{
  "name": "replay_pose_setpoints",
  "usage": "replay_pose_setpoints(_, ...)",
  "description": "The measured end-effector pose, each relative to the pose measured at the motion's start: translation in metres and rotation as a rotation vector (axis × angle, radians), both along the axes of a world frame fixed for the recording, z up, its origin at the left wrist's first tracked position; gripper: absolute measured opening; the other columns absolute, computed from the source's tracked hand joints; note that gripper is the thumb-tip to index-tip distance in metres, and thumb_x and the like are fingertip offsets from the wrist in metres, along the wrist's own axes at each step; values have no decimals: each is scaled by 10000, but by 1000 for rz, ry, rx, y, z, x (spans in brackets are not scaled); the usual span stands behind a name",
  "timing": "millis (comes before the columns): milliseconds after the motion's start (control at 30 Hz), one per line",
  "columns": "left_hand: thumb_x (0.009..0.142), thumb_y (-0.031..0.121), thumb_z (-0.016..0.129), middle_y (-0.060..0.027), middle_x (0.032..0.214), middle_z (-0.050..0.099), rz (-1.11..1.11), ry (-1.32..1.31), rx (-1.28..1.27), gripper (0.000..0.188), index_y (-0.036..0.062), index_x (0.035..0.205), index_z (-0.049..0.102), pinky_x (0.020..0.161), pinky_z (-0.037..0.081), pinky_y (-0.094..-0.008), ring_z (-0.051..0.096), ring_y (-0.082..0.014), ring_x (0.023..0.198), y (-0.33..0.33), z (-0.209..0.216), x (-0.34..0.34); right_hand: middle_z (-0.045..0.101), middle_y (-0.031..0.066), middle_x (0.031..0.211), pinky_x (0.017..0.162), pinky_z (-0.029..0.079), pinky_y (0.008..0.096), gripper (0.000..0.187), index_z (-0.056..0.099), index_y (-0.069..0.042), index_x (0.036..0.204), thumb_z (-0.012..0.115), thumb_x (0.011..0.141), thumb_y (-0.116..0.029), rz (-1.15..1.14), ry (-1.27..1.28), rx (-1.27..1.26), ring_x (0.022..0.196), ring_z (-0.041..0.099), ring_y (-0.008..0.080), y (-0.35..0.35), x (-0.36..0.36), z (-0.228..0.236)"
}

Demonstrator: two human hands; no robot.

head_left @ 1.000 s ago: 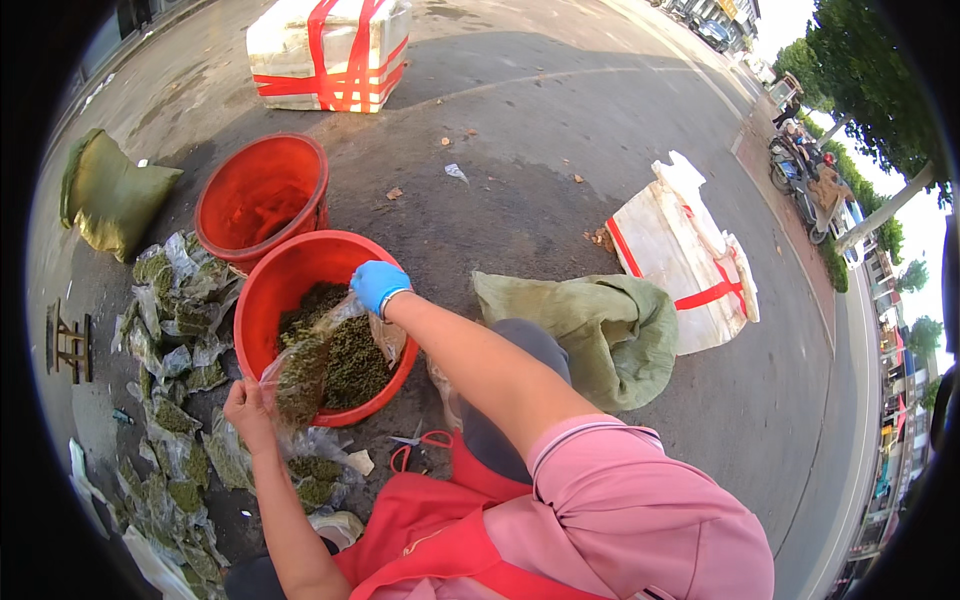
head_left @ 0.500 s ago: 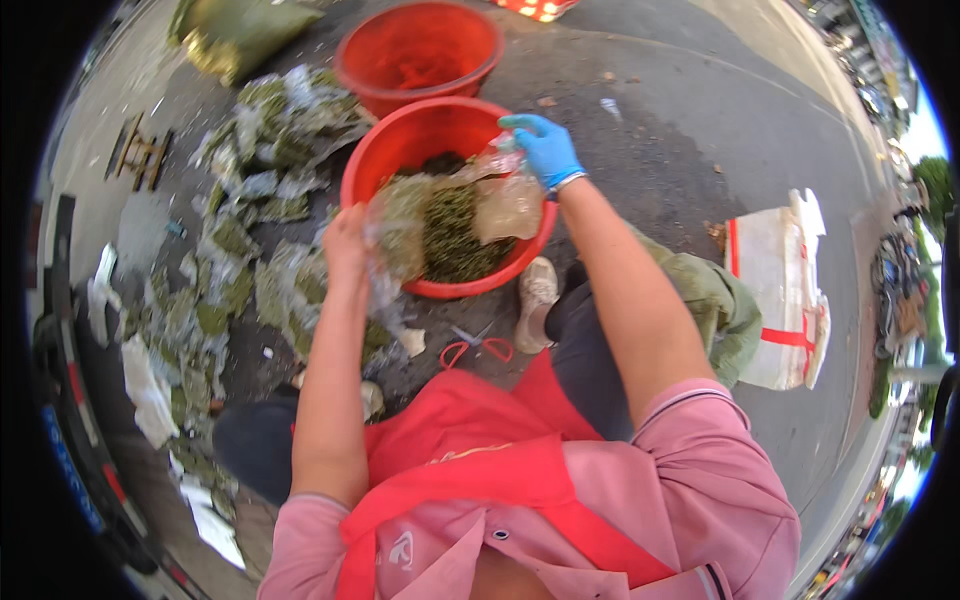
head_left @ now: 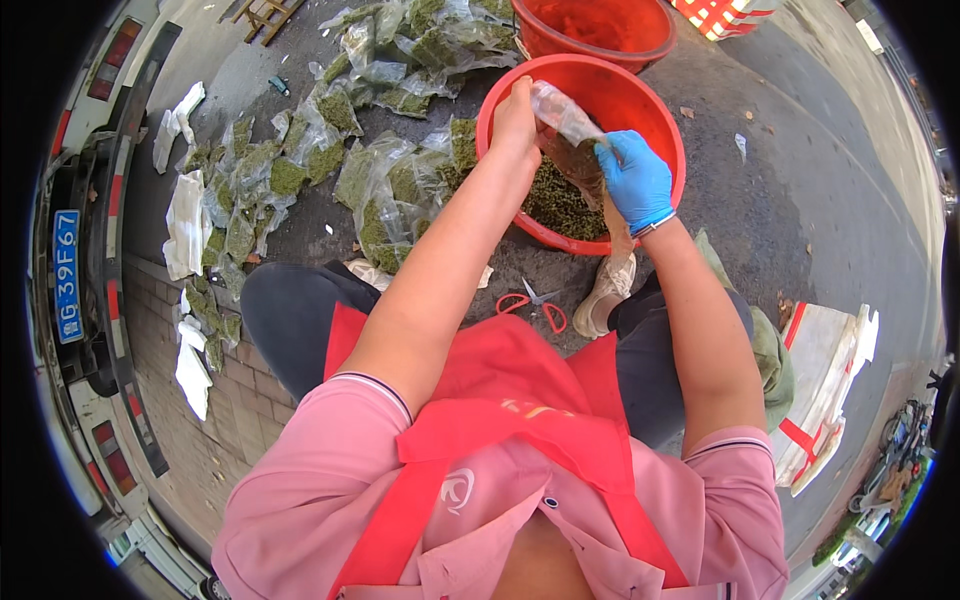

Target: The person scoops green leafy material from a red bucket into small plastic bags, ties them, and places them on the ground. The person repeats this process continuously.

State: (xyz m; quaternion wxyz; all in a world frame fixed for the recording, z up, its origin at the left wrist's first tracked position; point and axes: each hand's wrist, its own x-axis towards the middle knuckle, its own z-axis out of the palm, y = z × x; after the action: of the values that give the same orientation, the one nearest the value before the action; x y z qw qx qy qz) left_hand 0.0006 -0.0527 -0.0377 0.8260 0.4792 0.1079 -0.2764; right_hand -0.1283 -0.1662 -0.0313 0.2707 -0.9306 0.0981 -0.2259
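Over a red plastic tub (head_left: 661, 125), my hands hold a clear plastic bag (head_left: 565, 112). My bare left hand (head_left: 514, 122) is closed on one end at the tub's left rim. My right hand (head_left: 636, 180), in a blue glove, grips the other end, its fingers curled round the plastic. Small green grains (head_left: 560, 205), perhaps peppercorns, lie in the tub beneath. Whether the bag has anything left inside is hard to tell. Red-handled scissors (head_left: 530, 303) lie spread on the ground between my feet.
Several plastic bags with green contents (head_left: 385, 190) lie strewn to the left, beside white scraps (head_left: 187, 225). Another red tub (head_left: 600, 40) stands behind. A white box with red tape (head_left: 820, 380) is at the right, and a parked vehicle (head_left: 100, 250) edges the far left.
My view has swung, so the tub sits further right and higher. The bag, spread wide between both hands before, is now gathered, with my hands closer together over the tub.
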Motion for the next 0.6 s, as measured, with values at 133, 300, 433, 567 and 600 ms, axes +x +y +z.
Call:
replay_pose_setpoints(133,903,343,409,-89,957,630,-247,-289,194,336,40,1014,504,708,463,-288,605,-153,768,36,-1,-6,615,150,848,682,466,395,259,641,-94,878,541,818,-325,-164,203,129,789,585,333,-18,7,9)
replay_pose_setpoints(300,878,192,496,-92,865,638,-418,-377,248,198,23,978,523,668,472,-251,611,-143,697,58,-25,-38,601,196,848,747,447,429,331,636,-73,863,446,832,-341,-119,637,-144,821,567,370,-55,13,-5)
replay_pose_setpoints(433,870,172,518,-92,818,634,-362,-408,277,182,10,952,535,637,476,-237,604,-138,672,81,-33,-29,598,201,865,752,442,428,345,632,-70,863,460,833,-368,-123,501,-23,826,564,375,-62,28,23)
replay_pose_setpoints(567,866,157,516,-105,803,633,-211,-416,283,178,-8,929,536,621,481,-249,594,-139,641,105,-34,-15,602,203,836,740,438,420,329,632,-63,873,474,841,-350,-124,397,35,805,572,374,-78,27,15)
replay_pose_setpoints(600,866,147,511,-109,796,632,-160,-415,275,173,-16,920,534,612,483,-254,591,-141,628,113,-34,-9,596,209,845,749,438,404,322,630,-57,889,486,839,-341,-81,339,101,823,563,382,-92,32,15)
